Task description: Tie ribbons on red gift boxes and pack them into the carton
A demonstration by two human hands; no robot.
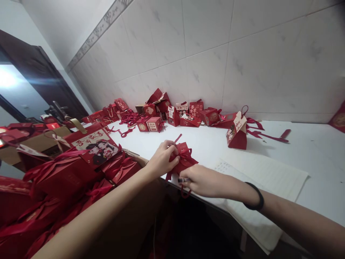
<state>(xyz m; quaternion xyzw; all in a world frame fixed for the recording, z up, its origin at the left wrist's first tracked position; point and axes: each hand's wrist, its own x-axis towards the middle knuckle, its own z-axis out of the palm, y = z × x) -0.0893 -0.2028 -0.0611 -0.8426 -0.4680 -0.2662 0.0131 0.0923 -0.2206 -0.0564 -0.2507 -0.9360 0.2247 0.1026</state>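
A small red gift box [185, 163] with a red ribbon bow on top sits at the front edge of the white table. My left hand [163, 158] is closed on the box's left side, with its fingers bent over the ribbon and the top. My right hand [201, 180] is at the near right side of the box, its fingers curled in. A red cord loop [185, 194] hangs down from those fingers past the table edge. Part of the box's near side is hidden by the right hand.
A carton full of red gift boxes [67, 176] stands on the left, against the table [323, 158]. Several small red boxes [155, 124] and loose ribbons line the tiled wall. A house-shaped box [237, 133] stands at right, behind an open notebook [275, 176] overhanging the edge.
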